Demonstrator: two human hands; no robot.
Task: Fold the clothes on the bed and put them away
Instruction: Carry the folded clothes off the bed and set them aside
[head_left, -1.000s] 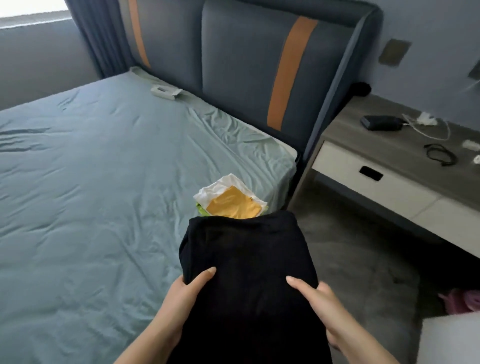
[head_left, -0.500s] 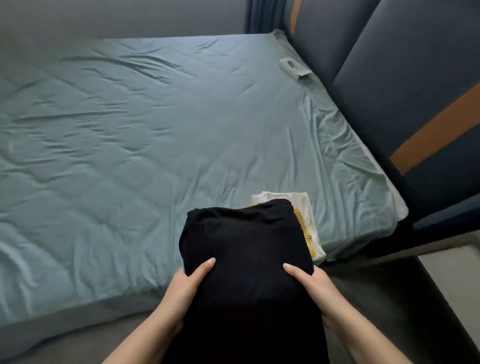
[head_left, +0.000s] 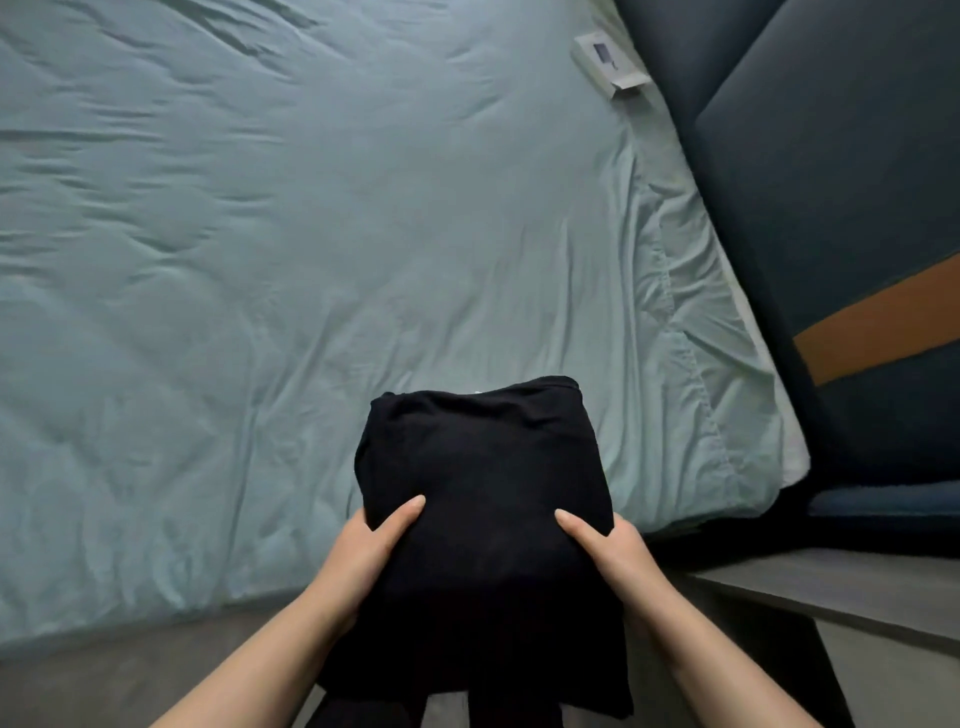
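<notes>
Surfaces at the bedside: mostly cloth, all matt.
Black garment (head_left: 483, 467): soft matt knit, no sheen. Bed sheet (head_left: 311, 234): smooth woven cloth, finely creased. Headboard (head_left: 831, 182): matt upholstery, orange strip (head_left: 883, 322) equally dull. Small box (head_left: 608, 62): white card. Bedside top (head_left: 857, 592): grey wood-grain, matt.

Left hand (head_left: 363, 551), right hand (head_left: 618, 551): both bare, forearms bare down to frame edge, thumbnails short and plain.
</notes>
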